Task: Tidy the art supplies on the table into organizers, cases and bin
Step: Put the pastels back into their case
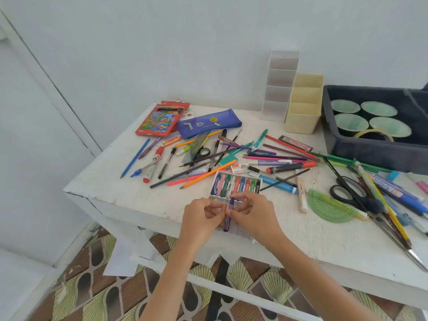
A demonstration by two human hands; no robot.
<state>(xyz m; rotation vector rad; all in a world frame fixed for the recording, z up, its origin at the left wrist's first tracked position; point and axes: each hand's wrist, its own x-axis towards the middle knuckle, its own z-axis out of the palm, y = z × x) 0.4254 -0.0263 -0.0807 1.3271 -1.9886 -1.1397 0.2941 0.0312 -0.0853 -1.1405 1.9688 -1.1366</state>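
Note:
A white crayon case [238, 177] lies open near the table's front edge, its far half filled with several coloured crayons [234, 185]. My left hand [201, 216] and my right hand [252, 214] meet over the near half of the case. My right hand pinches a purple crayon [229, 216] that points toward me. My left hand pinches an orange crayon [224, 208] right beside it. Loose pens, pencils and markers [208, 158] lie scattered across the white table [129, 193].
A red coloured-pencil box [162, 119] and a blue pencil pouch [208, 123] lie at the back left. A white organizer [279, 86] and a cream organizer [304, 105] stand at the back. A dark bin [370, 151] with cups sits right. Black scissors [347, 188] and a green protractor [328, 209] lie nearby.

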